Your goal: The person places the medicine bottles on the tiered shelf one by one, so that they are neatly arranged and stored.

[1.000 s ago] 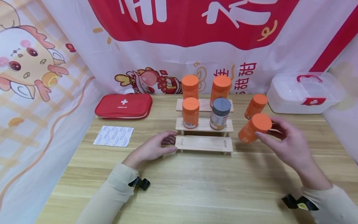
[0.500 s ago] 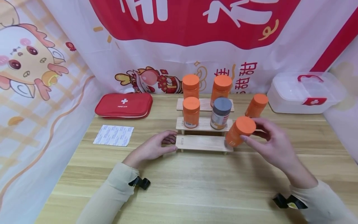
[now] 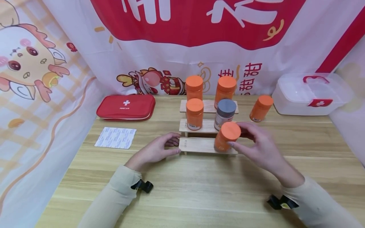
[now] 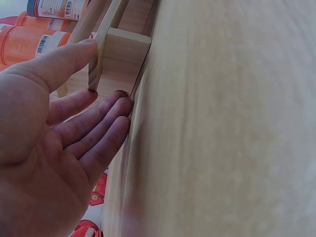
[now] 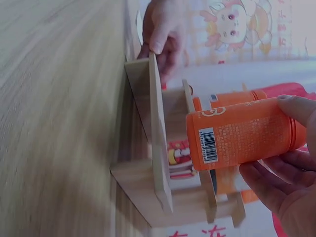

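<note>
A wooden three-step rack [image 3: 199, 145] stands on the table. My left hand [image 3: 156, 148] pinches the left end of its lowest step, thumb on top and index finger beneath, as the left wrist view shows. My right hand [image 3: 260, 148] grips an orange pill bottle [image 3: 223, 139] near its lid, slightly tilted, just above the right part of that step. In the right wrist view a gap separates the bottle's base from the board. The middle step bears another orange bottle [image 3: 195, 117] and a grey-lidded bottle [image 3: 222, 118], partly hidden. Two orange bottles stand on the top step.
A single orange bottle [image 3: 260, 108] stands right of the rack, near a clear white-based first-aid box [image 3: 310, 95]. To the left lie a red first-aid pouch [image 3: 125, 107] and a printed white sheet [image 3: 115, 137]. A printed cloth [image 3: 168, 57] hangs behind the table.
My right hand has carried the orange bottle leftward, from beside the rack to over the right part of the lowest step. The left hand has stayed at the rack's end.
</note>
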### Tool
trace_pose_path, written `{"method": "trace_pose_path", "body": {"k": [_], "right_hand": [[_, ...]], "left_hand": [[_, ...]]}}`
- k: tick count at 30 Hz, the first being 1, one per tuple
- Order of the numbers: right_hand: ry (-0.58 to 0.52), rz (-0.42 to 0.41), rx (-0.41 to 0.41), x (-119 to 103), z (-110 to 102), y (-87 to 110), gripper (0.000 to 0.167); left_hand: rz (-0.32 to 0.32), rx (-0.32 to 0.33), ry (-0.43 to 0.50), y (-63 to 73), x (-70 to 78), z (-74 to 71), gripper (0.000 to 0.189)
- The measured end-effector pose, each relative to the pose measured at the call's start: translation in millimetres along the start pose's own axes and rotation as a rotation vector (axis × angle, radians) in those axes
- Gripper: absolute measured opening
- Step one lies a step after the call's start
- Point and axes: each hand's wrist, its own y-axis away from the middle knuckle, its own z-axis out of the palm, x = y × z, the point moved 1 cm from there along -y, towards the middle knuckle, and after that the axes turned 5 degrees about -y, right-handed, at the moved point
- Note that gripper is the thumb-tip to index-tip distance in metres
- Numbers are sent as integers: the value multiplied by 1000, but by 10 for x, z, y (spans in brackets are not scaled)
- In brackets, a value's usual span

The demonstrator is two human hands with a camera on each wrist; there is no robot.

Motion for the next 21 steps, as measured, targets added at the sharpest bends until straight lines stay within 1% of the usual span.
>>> {"method": "trace_pose_path", "body": {"k": [11,21], "right_hand": [[-23,41,-69,-28,324,-165,57],[-29,60,-103,-71,523,-304,55]], "left_hand": [[-8,0,-3,-4,-24,0,60],[-14,-9,9,-1,-31,-7,60]]}}
